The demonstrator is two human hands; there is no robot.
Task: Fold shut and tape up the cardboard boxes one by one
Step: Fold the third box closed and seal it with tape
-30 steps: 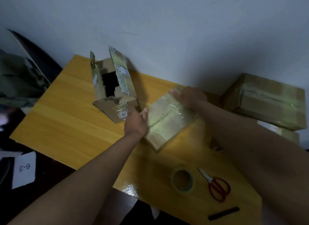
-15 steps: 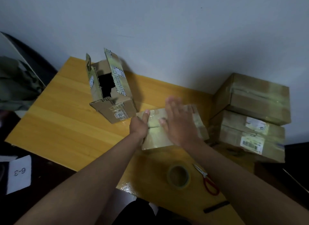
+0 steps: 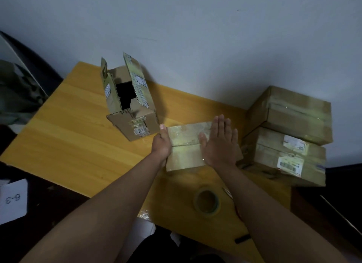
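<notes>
The desk (image 3: 74,137) is showing honey-yellow wood grain; the open box (image 3: 135,114) is wearing brown cardboard with white labels and patterned tape; the tape roll (image 3: 206,202) is looking olive-clear; the wall (image 3: 195,37) is showing grey-blue.

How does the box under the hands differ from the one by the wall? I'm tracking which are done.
The flat box is folded shut with glossy tape over its top; the tall box stands open, flaps up, its inside dark. Both hands are on the flat box; none touches the tall box. Both are brown cardboard on the table.
</notes>
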